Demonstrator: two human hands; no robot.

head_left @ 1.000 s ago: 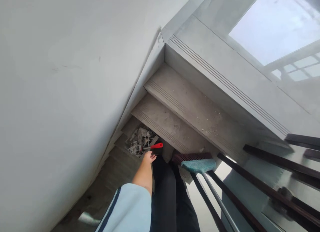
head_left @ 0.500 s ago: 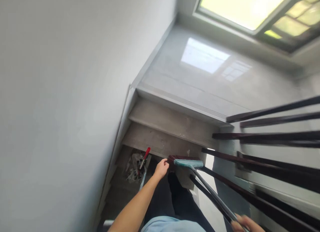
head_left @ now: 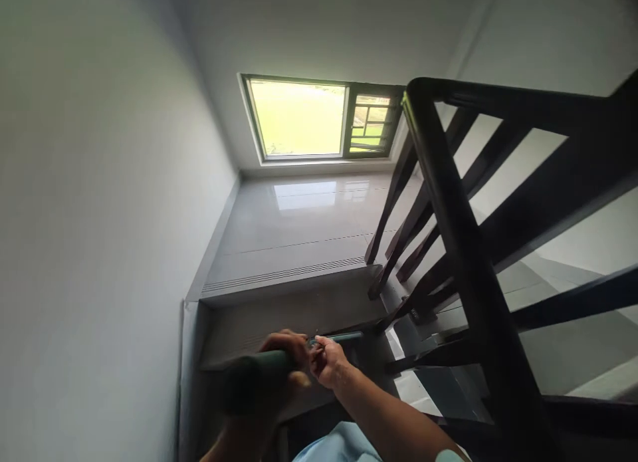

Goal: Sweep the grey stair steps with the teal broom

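My left hand (head_left: 288, 346), blurred, is closed around a thick dark green handle (head_left: 269, 369) whose end points toward me. I cannot tell whether this handle belongs to the broom. My right hand (head_left: 326, 362) is beside it, its fingers closed and nearly touching my left fingertips. A teal strip of the broom (head_left: 349, 337) shows just beyond my right hand, low over the stairs. The bristles and most of the broom handle are hidden or in shadow.
Dark stair steps (head_left: 279, 312) lie beneath my hands, leading to a glossy tiled landing (head_left: 289, 236) under a window (head_left: 299, 116). A white wall (head_left: 100, 216) is on the left. A dark banister (head_left: 458, 216) with several balusters runs along the right.
My view has lifted, bringing the window and banister in. My hands have come together; the right moved left to the teal strip. The red-handled tool and debris are out of sight.
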